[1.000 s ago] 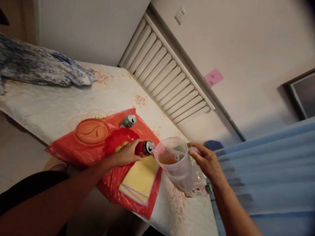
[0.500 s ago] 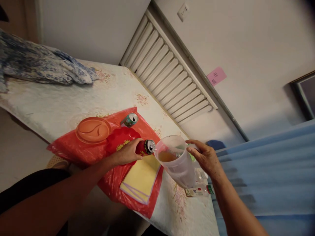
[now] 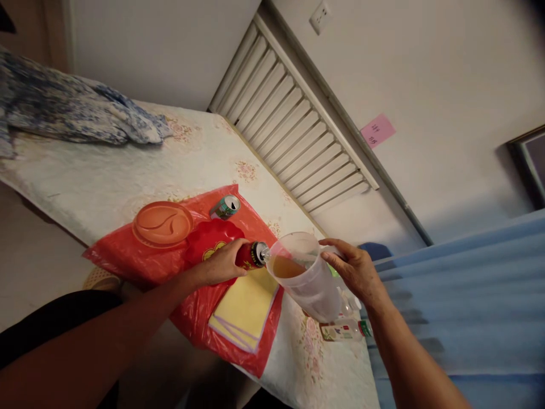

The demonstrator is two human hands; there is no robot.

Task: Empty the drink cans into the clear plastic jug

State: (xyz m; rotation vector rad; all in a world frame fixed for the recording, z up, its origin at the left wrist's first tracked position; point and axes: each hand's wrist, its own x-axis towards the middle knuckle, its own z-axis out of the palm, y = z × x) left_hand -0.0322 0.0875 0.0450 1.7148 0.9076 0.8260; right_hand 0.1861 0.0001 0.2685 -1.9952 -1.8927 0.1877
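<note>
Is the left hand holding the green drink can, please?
No, the left hand holds the red drink can; the green drink can sits apart.

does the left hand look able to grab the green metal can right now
Probably not without emptying it first: the left hand is wrapped around a red and black metal can beside the translucent plastic pitcher. Otherwise the way looks free; nothing covers the green metal can.

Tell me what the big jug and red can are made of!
The big jug looks like frosted plastic: its walls are cloudy and half see-through. The red can is probably metal with a printed coat, because its bare-looking top shines silvery.
</note>
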